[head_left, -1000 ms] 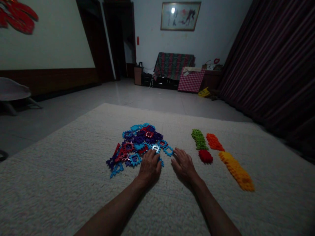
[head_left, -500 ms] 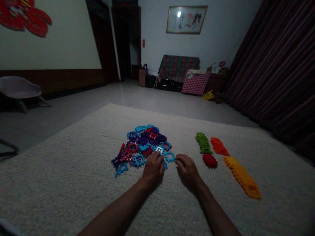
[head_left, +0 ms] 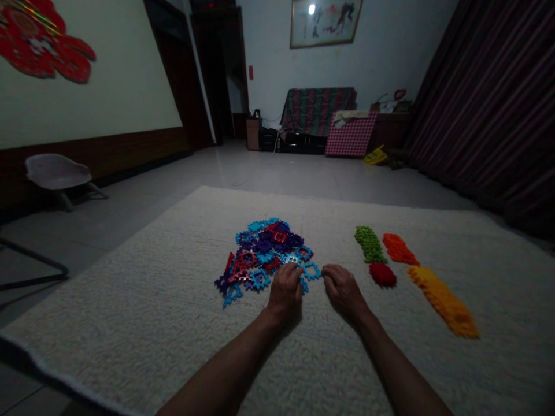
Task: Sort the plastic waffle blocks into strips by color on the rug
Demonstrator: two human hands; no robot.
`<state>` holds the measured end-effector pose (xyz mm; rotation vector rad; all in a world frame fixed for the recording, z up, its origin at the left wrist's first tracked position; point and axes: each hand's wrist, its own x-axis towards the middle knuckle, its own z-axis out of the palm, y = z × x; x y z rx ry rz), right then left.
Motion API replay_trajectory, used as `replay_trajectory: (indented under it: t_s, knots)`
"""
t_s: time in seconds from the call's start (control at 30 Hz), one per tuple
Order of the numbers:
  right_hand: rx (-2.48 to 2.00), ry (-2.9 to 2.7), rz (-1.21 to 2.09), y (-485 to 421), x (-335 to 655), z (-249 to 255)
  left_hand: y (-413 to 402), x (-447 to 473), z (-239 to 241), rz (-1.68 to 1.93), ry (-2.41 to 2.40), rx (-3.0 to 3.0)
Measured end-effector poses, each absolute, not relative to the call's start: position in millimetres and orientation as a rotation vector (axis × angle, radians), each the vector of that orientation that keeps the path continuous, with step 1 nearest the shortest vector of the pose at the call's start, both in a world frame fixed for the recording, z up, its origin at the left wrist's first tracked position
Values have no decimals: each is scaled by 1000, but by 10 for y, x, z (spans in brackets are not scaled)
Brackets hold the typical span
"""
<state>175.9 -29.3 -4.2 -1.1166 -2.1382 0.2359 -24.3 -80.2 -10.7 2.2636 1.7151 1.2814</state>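
A light-blue square frame piece with toothed edges is held between my two hands, just above the mat. My left hand is closed, its fingertips at the piece's left edge. My right hand pinches the right corner. Beyond and left of my left hand lies a loose heap of toothed plastic pieces in purple, blue and red. A whitish window-like piece sits at the heap's near edge, just past my left fingers, which hide part of it.
Right of my hands lie sorted rows of pieces: green, orange-red, yellow-orange, and a dark red pile. All rest on a pale mat. A small chair stands off to the left.
The view has shifted, so the heap and rows appear farther right. Both hands keep nearly the same place around the light-blue frame piece.
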Motion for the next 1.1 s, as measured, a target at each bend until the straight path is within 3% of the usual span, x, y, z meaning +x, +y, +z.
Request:
replay_trajectory:
  t_s: [0.27,0.47,0.63,0.87,1.1]
  knots:
    - [-1137,-2129,169,-299,1718,-24,-605,-863,264,1491,2121,1952]
    - [-1143,-2121,150,-283,1719,-56,-667,-1442,268,1205,2600,1537]
    - [-1136,-2126,150,-290,1717,-47,-644,-1338,130,1141,2504,1578]
    - [-1121,-2105,190,-301,1711,-11,-524,-913,39,1332,2229,1811]
    - [-1179,-1922,460,-377,1651,68,-455,-897,334,1375,2086,1894]
